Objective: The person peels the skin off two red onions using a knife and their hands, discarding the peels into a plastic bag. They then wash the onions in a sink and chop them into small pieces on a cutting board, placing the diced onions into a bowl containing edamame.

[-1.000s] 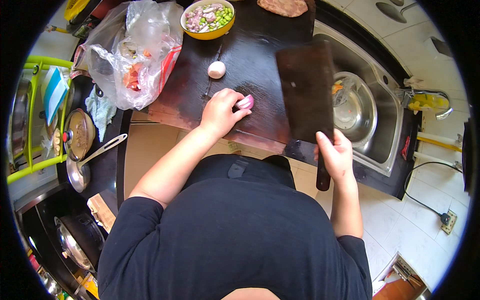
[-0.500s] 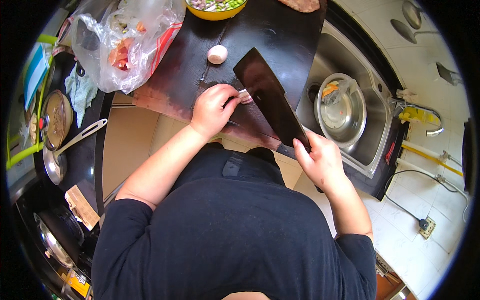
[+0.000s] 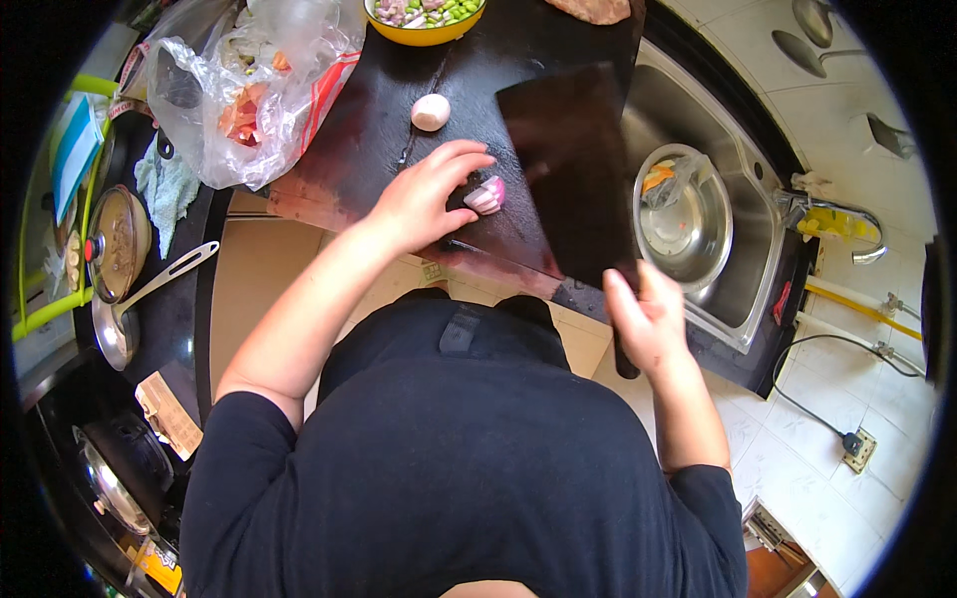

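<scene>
My right hand (image 3: 648, 317) is closed around the handle of a broad dark cleaver (image 3: 573, 169), its blade turned flat over the right part of the dark worktop (image 3: 349, 149). My left hand (image 3: 419, 204) is open, thumb and fingers spread around a sliced piece of purple-and-white onion (image 3: 485, 196) on the worktop. Whether the fingers touch it I cannot tell. Just beyond that hand lies a small, pale, round peeled onion (image 3: 431, 113). A yellow bowl (image 3: 424, 37) of chopped green and purplish pieces stands at the far edge of view.
A clear plastic bag (image 3: 289, 130) with peelings lies at the far left. On the right, a steel basin (image 3: 643, 234) sits in the sink (image 3: 736, 324). A slab of meat (image 3: 593, 8) is at the back. Left are a ladle (image 3: 118, 334) and a lidded pan (image 3: 120, 239).
My left hand has let go of the onion piece and opened its fingers. The cleaver has moved right, away from the piece, and its blade has turned flatter.
</scene>
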The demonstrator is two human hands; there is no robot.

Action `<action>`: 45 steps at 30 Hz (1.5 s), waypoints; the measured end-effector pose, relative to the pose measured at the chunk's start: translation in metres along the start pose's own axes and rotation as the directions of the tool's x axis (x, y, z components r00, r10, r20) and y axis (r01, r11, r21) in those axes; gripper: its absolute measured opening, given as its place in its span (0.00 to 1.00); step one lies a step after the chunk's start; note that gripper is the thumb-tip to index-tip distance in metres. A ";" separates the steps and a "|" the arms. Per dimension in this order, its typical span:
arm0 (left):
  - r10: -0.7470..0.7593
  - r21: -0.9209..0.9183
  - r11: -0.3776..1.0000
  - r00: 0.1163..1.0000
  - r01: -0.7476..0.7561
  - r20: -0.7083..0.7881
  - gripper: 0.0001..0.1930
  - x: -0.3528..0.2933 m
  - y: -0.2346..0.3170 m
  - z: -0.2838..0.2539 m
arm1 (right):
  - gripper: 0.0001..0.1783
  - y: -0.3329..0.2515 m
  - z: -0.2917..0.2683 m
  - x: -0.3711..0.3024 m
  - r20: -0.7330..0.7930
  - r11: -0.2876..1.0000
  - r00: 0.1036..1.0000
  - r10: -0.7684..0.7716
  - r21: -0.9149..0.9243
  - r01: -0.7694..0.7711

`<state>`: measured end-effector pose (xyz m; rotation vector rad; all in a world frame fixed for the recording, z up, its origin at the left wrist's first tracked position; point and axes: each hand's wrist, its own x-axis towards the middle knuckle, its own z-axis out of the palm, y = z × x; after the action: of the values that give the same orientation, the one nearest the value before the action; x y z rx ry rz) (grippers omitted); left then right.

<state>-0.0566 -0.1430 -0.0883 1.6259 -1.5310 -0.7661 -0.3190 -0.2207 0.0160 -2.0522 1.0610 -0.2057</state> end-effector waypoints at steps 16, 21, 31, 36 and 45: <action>0.132 0.206 0.976 0.945 -0.071 -0.300 0.23 0.004 0.011 0.052 | 0.18 0.012 -0.006 -0.003 0.061 0.985 0.983 0.174 -0.023 -0.173; 0.209 0.168 0.973 0.916 -0.159 -0.342 0.14 0.004 0.003 0.053 | 0.18 0.009 -0.007 -0.001 0.137 0.973 0.969 0.205 -0.139 -0.186; 0.177 0.146 0.980 0.926 -0.135 -0.333 0.16 0.003 0.001 0.055 | 0.20 0.000 0.009 0.035 0.217 0.958 0.952 0.217 -0.233 -0.165; 0.210 0.199 0.968 0.930 -0.154 -0.301 0.19 0.002 0.005 0.054 | 0.20 0.014 0.008 0.037 0.126 0.972 0.966 0.225 -0.099 -0.213; 0.410 0.550 0.825 0.810 -0.131 -0.420 0.16 0.045 -0.003 -0.002 | 0.18 0.025 -0.021 0.008 0.038 0.987 0.989 0.142 0.074 -0.145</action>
<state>-0.0488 -0.1872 -0.0868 1.7111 -1.5678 0.2738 -0.3394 -0.2472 0.0102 -1.8961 1.1582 -0.1368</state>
